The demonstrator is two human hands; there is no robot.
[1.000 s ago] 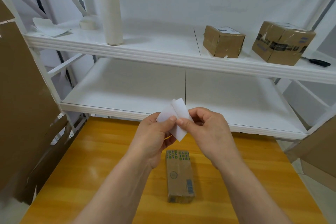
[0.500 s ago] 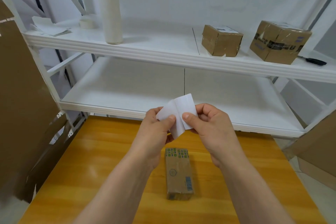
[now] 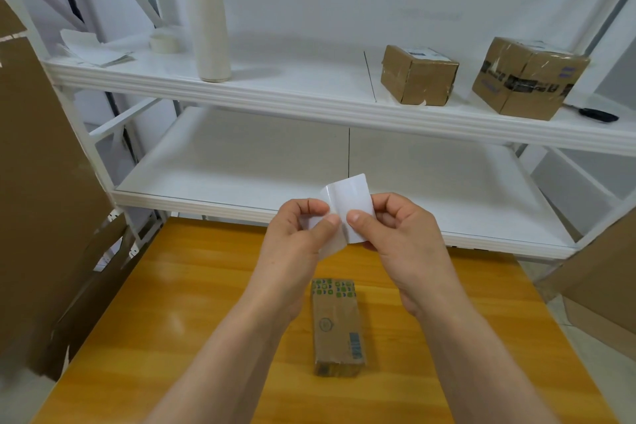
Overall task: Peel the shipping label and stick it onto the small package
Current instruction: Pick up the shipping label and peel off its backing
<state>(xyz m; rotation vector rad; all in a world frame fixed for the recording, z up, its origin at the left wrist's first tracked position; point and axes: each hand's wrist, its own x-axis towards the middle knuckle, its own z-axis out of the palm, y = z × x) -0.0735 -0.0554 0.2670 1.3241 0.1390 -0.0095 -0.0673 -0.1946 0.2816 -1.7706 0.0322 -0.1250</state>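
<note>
I hold a white shipping label (image 3: 352, 203) in the air above the wooden table (image 3: 179, 303), in front of the lower shelf. My left hand (image 3: 296, 237) pinches the backing sheet at the lower left. My right hand (image 3: 395, 231) pinches the label's right edge with thumb and fingers. The two layers are partly separated at the top. The small package (image 3: 337, 323), a narrow brown box with green dots at its far end and a blue barcode, lies flat on the table below my hands, untouched.
A white shelf unit (image 3: 309, 103) stands behind the table. Its upper shelf carries a tall white bottle (image 3: 208, 24), a tape roll (image 3: 164, 43), papers, two cardboard boxes (image 3: 418, 74) (image 3: 530, 77) and a screwdriver (image 3: 597, 113). Flat cardboard leans at the left (image 3: 44, 182) and right (image 3: 599, 286).
My right hand has pulled the label up and to the right, spreading it wider from the backing in my left hand. The package has not moved.
</note>
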